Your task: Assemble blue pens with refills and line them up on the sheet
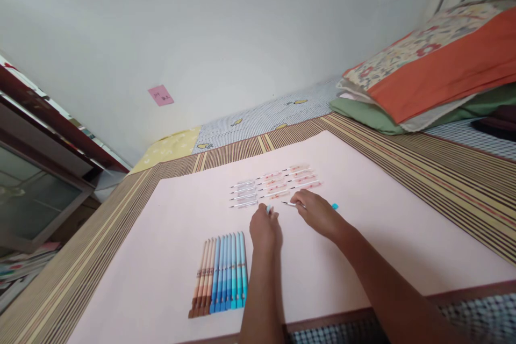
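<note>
My right hand (314, 212) is closed around a slim white pen (287, 203). Its dark tip points left, and a teal piece (335, 206) shows past the far side of the hand. My left hand (263, 227) pinches a small teal piece that looks like a pen cap (268, 209). Just beyond both hands lie short rows of slim pens or refills, clear-and-white ones (243, 194) on the left and pink-patterned ones (278, 185) on the right. Left of my left forearm, several brown (204, 277), blue (221, 274) and teal pens (239, 269) lie side by side.
A large pale pink sheet (161, 258) lies under everything, on a striped mat (439, 166). Folded bedding with an orange band (443, 75) is piled at the right. A pink note (160, 95) is on the white wall (242, 27). Glass-fronted furniture (36, 193) stands at the left.
</note>
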{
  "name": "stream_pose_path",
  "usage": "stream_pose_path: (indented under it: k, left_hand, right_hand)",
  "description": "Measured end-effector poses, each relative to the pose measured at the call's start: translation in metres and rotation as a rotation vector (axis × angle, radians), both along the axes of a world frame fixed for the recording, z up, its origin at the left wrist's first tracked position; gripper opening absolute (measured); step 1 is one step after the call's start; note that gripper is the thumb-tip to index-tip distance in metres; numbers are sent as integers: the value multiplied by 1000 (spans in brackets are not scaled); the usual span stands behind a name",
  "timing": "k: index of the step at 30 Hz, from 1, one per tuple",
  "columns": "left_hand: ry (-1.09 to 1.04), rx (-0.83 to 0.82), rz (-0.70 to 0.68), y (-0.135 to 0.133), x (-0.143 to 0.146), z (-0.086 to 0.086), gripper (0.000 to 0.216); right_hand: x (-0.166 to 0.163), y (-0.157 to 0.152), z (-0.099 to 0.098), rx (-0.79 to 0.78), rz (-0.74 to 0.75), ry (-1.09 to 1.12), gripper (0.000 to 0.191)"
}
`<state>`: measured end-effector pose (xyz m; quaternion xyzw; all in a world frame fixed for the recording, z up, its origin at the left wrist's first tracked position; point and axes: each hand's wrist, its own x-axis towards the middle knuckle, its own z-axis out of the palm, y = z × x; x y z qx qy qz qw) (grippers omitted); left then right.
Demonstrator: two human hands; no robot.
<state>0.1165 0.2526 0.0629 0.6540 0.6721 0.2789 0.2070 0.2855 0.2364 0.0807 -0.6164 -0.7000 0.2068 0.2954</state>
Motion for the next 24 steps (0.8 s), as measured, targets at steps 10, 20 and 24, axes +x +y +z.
stream_pose_path:
  k: [10,20,24]
  left_hand:
    - [-57,-34,47,0,-1,0,16]
    - [11,88,-21,5,-1,-13,15]
    - [38,96,15,5,1,-17,19]
  right_hand:
    - [2,-1,1,5,5,42,20]
    - [0,-2,2,6,8,60,20]
    - [0,-2,3,14,17,70,20]
